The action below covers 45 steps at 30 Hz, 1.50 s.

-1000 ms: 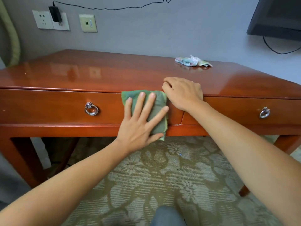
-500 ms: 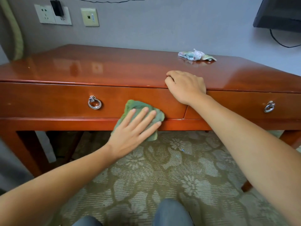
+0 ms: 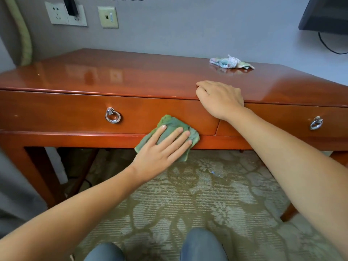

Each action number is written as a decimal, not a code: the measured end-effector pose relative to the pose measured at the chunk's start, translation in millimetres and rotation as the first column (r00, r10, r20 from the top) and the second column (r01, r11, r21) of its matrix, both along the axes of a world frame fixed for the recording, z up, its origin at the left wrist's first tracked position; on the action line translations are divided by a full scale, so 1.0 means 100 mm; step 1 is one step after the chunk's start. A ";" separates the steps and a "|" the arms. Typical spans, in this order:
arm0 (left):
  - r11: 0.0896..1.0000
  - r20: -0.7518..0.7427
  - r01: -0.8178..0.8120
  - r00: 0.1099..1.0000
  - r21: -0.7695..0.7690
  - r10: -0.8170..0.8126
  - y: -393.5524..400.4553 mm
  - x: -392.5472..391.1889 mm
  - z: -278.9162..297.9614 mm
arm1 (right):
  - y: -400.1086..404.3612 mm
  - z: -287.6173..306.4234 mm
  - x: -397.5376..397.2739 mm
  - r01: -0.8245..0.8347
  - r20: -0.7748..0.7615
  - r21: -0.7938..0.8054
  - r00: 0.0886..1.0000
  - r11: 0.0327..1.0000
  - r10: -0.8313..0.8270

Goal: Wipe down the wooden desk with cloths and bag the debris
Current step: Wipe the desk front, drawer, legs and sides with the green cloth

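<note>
The left hand lies flat, fingers straight and slightly spread, pressing a green cloth against the front of the desk just below the middle of the frame. The cloth covers the lower part of the left drawer front and the rail beneath it, and one corner hangs down past the rail.

The right hand rests on the front edge of the desk top, right of centre. Its fingers are curled under with the knuckles on the wood, and it holds nothing.

On the left drawer front, left of the cloth, hangs a silver ring pull. A second ring pull sits on the right drawer front near the right edge of the frame.

Toward the upper right, on the glossy desk top near the wall, lies a crumpled pale cloth with a bit of clear plastic bunched on it.

On the wall in the upper left are a white socket with a black plug in it and a yellowed wall plate. A dark screen fills the upper right corner, with a cable hanging below it.

A patterned carpet spreads under the desk, and two knees in blue fabric show at the bottom edge.
</note>
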<state>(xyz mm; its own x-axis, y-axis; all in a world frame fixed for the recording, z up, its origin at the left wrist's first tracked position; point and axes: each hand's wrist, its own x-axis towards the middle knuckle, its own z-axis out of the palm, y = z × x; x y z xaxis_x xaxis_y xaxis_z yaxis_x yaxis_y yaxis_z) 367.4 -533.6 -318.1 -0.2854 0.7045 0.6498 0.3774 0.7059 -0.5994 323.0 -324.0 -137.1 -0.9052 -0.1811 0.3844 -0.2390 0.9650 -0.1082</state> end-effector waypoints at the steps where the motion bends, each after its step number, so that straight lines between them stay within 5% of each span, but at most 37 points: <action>1: 0.999 0.005 -0.013 1.000 0.035 0.013 0.05 0.03 0.00 | -0.01 0.00 -0.01 0.002 -0.002 0.002 1.000 1.000 -0.002; 10: 0.970 0.106 0.194 0.972 0.148 -0.210 1.58 -0.13 0.21 | 0.03 0.00 0.01 -0.019 0.002 -0.005 1.000 1.000 0.020; 14: 0.981 0.094 0.167 0.980 0.102 -0.177 0.88 0.00 0.16 | 0.06 0.02 -0.02 -0.020 0.004 -0.010 1.000 1.000 0.020; 21: 0.981 0.097 -0.112 0.991 0.161 0.097 -0.76 0.46 -0.01 | 0.06 0.00 0.01 -0.057 -0.014 0.040 0.998 0.998 0.058; 25: 0.894 0.228 -0.249 0.958 0.373 0.172 -0.73 0.55 -0.12 | -0.16 -0.08 0.08 -0.097 -0.207 0.076 0.972 0.992 0.111; 27: 0.846 0.260 -0.256 0.955 0.467 0.146 -0.44 0.53 -0.17 | -0.52 -0.09 0.11 -0.207 -0.171 0.137 0.958 0.969 0.229; 34: 0.898 0.279 -0.224 0.953 0.378 0.120 -0.28 0.55 -0.06 | -1.10 -0.04 0.08 -0.283 -0.078 0.277 0.946 0.918 0.315; 42: 0.642 0.410 -0.498 0.862 0.583 0.297 -1.60 0.86 -0.04 | -1.12 -0.06 0.10 -0.261 -0.133 0.273 0.943 0.926 0.305; 45: 0.656 0.384 -0.451 0.887 0.605 0.256 -1.27 0.80 -0.05 | -1.15 -0.06 0.10 -0.252 -0.139 0.262 0.945 0.932 0.295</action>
